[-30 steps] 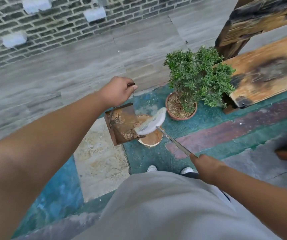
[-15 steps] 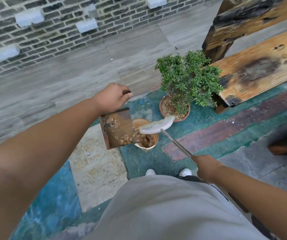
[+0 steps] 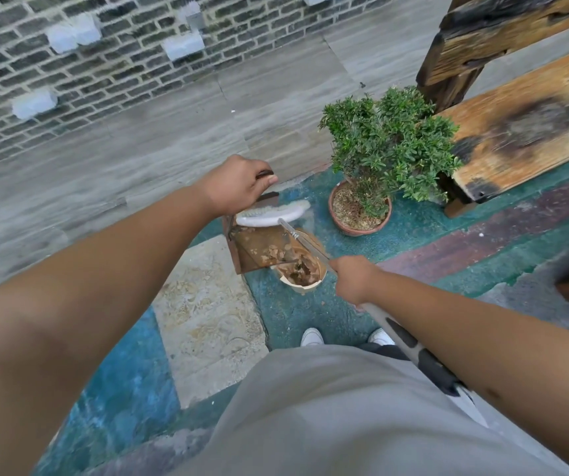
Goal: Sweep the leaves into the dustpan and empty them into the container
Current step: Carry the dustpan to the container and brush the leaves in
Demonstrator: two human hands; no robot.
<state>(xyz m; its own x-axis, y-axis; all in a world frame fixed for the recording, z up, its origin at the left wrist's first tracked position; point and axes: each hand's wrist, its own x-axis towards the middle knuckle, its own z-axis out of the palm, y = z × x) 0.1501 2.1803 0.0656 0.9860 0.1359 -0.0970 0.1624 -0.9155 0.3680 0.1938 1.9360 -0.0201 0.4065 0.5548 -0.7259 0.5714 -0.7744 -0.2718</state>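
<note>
Some leaves (image 3: 277, 253) sit on the tipped dustpan (image 3: 259, 247), right over the container (image 3: 305, 274), which already holds some. The left hand (image 3: 236, 187) fingers curl around the dustpan handle. The right hand (image 3: 353, 274) fingers grip the broom (image 3: 271, 214). Almost done, I think.

Dustpan (image 3: 259, 247) handle mostly hidden inside left hand (image 3: 238, 187). Container (image 3: 305, 274) rim partly covered by pan lip & leaves (image 3: 276, 252). Broom (image 3: 272, 213) handle end cut off under right forearm, bottom right. Bench (image 3: 523, 125) cut by right edge. Wall bricks blurred.
</note>
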